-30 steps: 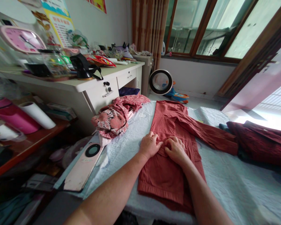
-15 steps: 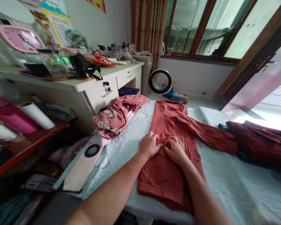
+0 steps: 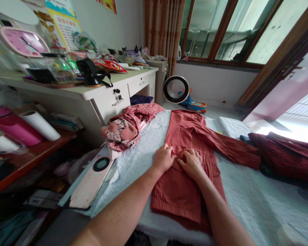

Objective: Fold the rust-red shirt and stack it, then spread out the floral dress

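A rust-red long-sleeved shirt (image 3: 179, 191) lies partly folded over the pale blue sheet (image 3: 136, 171). One sleeve stretches out to the right, and a gathered band runs along its near edge. My left hand (image 3: 164, 158) is closed on the fabric at the middle, fingers curled under and thumb pointing inward. Close beside it, my right hand (image 3: 191, 162) also has curled fingers gripping the same cloth. The thumbs nearly meet, and the fabric puckers between them. My fingertips are partly hidden.
Crumpled pink floral cloth (image 3: 123, 131) lies to the left, near a pale flat board with a dark ring (image 3: 87, 184). Dark red folded clothes (image 3: 284, 153) sit at the right. A cluttered desk (image 3: 77, 92) stands at the left, and a pink bottle (image 3: 15, 126) lies on a shelf.
Almost nothing differs. Both hands stay on the shirt in the same place, with only a very slight shift of the view.
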`<move>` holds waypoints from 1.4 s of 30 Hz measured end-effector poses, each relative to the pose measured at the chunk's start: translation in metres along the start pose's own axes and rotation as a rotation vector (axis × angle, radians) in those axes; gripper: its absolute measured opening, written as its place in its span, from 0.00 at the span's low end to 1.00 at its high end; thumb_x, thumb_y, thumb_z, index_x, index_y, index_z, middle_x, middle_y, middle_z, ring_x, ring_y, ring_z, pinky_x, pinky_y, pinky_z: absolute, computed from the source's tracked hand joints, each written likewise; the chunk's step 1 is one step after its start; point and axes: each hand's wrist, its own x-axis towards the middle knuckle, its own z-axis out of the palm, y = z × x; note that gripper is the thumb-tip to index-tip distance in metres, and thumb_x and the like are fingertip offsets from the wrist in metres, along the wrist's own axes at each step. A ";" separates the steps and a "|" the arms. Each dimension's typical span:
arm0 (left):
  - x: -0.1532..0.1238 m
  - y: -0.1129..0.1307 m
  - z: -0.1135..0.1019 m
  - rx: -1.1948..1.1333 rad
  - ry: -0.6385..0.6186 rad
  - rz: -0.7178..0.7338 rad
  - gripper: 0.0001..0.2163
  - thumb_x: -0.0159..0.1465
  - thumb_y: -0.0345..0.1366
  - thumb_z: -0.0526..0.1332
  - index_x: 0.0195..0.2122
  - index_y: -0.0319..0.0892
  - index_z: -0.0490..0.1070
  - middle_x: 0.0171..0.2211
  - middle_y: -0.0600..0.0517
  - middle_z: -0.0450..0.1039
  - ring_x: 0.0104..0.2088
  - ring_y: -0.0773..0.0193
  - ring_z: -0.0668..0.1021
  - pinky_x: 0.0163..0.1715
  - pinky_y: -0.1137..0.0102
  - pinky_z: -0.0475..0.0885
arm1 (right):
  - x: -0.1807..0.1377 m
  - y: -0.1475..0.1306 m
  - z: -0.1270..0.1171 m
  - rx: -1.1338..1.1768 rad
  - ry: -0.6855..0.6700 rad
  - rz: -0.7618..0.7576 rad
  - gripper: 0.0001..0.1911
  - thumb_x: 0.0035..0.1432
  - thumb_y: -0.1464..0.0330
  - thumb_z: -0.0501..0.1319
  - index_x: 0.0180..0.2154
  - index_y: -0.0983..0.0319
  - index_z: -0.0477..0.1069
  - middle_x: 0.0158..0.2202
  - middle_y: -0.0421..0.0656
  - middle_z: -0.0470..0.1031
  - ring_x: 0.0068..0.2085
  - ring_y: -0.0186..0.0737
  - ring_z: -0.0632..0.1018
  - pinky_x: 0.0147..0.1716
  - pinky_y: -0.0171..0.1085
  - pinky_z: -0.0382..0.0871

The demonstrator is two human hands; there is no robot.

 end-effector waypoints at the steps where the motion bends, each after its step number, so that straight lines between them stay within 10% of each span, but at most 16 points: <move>1: 0.000 0.000 0.000 0.000 -0.001 0.001 0.08 0.62 0.40 0.64 0.40 0.45 0.70 0.42 0.51 0.69 0.43 0.61 0.75 0.45 0.67 0.70 | 0.000 0.000 0.000 0.003 -0.006 0.001 0.06 0.56 0.63 0.61 0.33 0.58 0.72 0.48 0.44 0.70 0.51 0.49 0.67 0.51 0.47 0.56; 24: 0.004 -0.006 -0.002 -0.016 0.016 -0.030 0.05 0.62 0.37 0.65 0.33 0.44 0.70 0.38 0.51 0.67 0.41 0.63 0.74 0.46 0.68 0.69 | 0.003 0.003 0.003 -0.012 0.008 -0.016 0.08 0.55 0.60 0.63 0.32 0.57 0.72 0.47 0.43 0.70 0.50 0.50 0.67 0.50 0.48 0.55; 42: 0.012 -0.023 -0.004 0.024 0.072 -0.079 0.03 0.64 0.36 0.62 0.34 0.44 0.72 0.38 0.50 0.68 0.41 0.61 0.74 0.47 0.68 0.69 | -0.002 0.024 -0.010 -0.025 -0.096 -0.062 0.22 0.50 0.70 0.57 0.50 0.56 0.68 0.62 0.45 0.60 0.62 0.48 0.61 0.60 0.48 0.51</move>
